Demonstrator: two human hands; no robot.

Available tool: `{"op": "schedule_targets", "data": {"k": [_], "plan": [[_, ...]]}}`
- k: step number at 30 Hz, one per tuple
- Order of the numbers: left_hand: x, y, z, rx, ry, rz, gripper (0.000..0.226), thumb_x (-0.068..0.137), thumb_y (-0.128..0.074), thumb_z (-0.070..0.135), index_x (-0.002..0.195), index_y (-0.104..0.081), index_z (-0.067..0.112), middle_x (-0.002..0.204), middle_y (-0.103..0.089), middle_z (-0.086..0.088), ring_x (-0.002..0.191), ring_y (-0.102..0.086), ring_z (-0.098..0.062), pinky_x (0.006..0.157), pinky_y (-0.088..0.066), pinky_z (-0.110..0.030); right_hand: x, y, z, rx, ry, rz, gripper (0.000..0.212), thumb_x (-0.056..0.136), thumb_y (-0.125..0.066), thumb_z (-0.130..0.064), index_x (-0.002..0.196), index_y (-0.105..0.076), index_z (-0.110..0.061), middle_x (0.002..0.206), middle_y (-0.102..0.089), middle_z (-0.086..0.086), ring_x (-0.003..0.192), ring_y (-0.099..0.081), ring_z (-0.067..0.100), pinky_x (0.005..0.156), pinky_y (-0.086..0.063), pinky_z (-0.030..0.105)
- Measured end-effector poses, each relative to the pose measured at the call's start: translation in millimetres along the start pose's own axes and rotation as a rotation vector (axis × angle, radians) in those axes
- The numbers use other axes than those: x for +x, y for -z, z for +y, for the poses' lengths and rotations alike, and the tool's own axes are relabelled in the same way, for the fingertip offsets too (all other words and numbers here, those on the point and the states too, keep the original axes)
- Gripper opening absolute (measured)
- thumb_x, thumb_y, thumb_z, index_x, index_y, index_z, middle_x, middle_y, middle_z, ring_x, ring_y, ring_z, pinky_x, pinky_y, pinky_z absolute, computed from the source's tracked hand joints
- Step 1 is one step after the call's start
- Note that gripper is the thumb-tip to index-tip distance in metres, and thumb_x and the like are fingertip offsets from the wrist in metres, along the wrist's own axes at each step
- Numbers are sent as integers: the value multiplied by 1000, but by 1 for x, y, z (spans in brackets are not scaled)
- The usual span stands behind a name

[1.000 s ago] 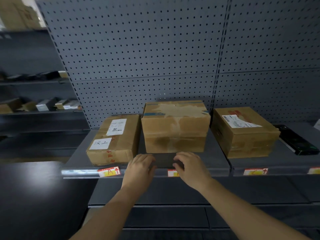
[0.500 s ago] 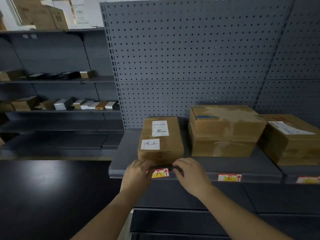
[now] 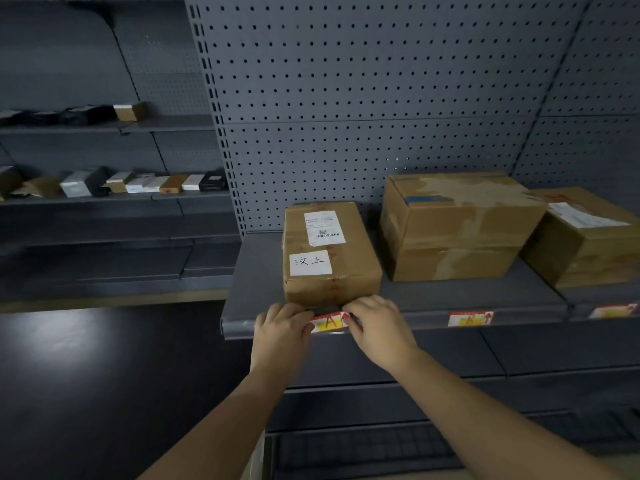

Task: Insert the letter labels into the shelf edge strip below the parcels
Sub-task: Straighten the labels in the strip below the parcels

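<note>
Three brown parcels stand on the grey shelf: a left parcel [image 3: 330, 252] with white stickers, a middle parcel [image 3: 457, 226] and a right parcel [image 3: 588, 237]. Along the shelf edge strip [image 3: 239, 327] sit red-and-yellow labels. The A label [image 3: 329, 323] lies in the strip below the left parcel, pinched at its left end by my left hand [image 3: 282, 332] and at its right end by my right hand [image 3: 379, 325]. The B label [image 3: 470, 319] sits under the middle parcel. A third label [image 3: 613, 310] shows under the right parcel, its letter blurred.
Grey pegboard [image 3: 363, 116] backs the shelf. A lower shelf [image 3: 450, 396] runs beneath. To the left, another shelving unit holds several small boxes [image 3: 138, 181]. A dark glossy surface [image 3: 86, 375] fills the lower left.
Both hands have shifted left along the shelf edge, from beneath the middle parcel to beneath the left parcel, and now close on the ends of the A label. The view swung left.
</note>
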State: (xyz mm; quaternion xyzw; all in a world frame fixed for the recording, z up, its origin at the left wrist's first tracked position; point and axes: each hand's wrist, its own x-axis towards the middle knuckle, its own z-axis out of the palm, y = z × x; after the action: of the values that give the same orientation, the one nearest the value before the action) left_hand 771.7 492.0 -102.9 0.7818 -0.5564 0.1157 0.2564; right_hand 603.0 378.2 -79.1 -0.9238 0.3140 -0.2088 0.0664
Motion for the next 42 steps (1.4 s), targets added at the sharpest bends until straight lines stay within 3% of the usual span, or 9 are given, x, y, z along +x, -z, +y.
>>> {"op": "schedule_targets", "data": {"k": [13,30,42], "plan": [[3,-9,3,36,35,-12,8,89,-66,29,92,-72,31,101,-61,11,100,-51,-17,85,-42,-40,3,-10,8,-2,27,20,5,88,-65,-21,86,-69,-22,96,-65,-7,94,-56,18,81,-41,33],[8,-24,8,73,-63,17,8,86,-68,15,87,-68,23,89,-63,6,86,-59,-19,82,-45,-36,-4,-12,19,11,48,8,13,93,-58,-20,98,-69,-17,106,-65,-2,102,-57,18,95,-41,33],[10,-23,6,-6,-91,12,7,89,-65,15,85,-67,21,87,-64,5,84,-60,-18,82,-48,-35,0,-11,21,20,55,3,14,93,-57,-19,100,-69,-14,104,-66,0,100,-57,20,96,-44,34]]}}
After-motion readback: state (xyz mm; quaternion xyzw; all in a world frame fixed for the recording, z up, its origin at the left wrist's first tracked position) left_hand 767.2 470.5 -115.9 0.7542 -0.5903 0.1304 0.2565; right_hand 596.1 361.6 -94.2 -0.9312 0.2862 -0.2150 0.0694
